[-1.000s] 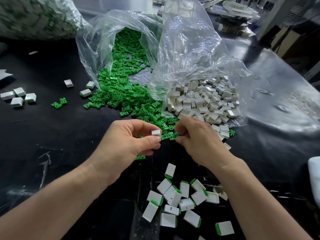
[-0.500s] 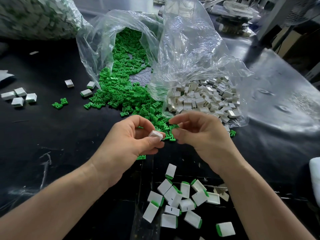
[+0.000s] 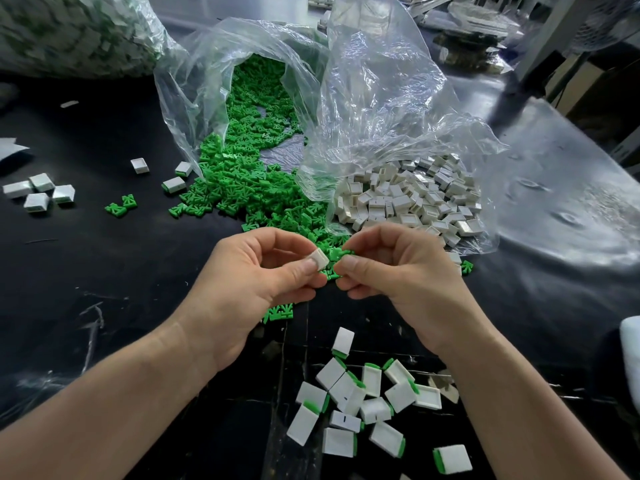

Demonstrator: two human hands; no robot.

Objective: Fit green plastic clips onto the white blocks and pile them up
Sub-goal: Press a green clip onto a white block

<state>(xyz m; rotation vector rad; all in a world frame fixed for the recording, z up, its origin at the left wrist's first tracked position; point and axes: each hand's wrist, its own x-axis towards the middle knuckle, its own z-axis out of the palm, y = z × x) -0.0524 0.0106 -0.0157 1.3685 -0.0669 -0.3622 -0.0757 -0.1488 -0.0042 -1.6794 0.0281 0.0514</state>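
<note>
My left hand [image 3: 256, 282] pinches a small white block [image 3: 319, 259] between thumb and forefinger, held above the black table. My right hand [image 3: 394, 275] pinches a green clip [image 3: 345, 253] right beside the block, the two nearly touching. A heap of loose green clips [image 3: 249, 181] spills from a clear plastic bag behind my hands. Loose white blocks [image 3: 408, 199] lie in a second clear bag at the right. A pile of fitted blocks with green clips [image 3: 360, 400] lies on the table near me, below my hands.
The table is covered in black sheeting [image 3: 104, 258]. Several white blocks [image 3: 38, 194] and two green clips [image 3: 121, 206] lie scattered at the left. A large full bag [image 3: 69, 32] stands at the back left. A white object [image 3: 630, 355] pokes in at the right edge.
My right hand has lifted from the green heap with a clip and brought it up to the white block. My left hand has risen slightly and tilted the block.
</note>
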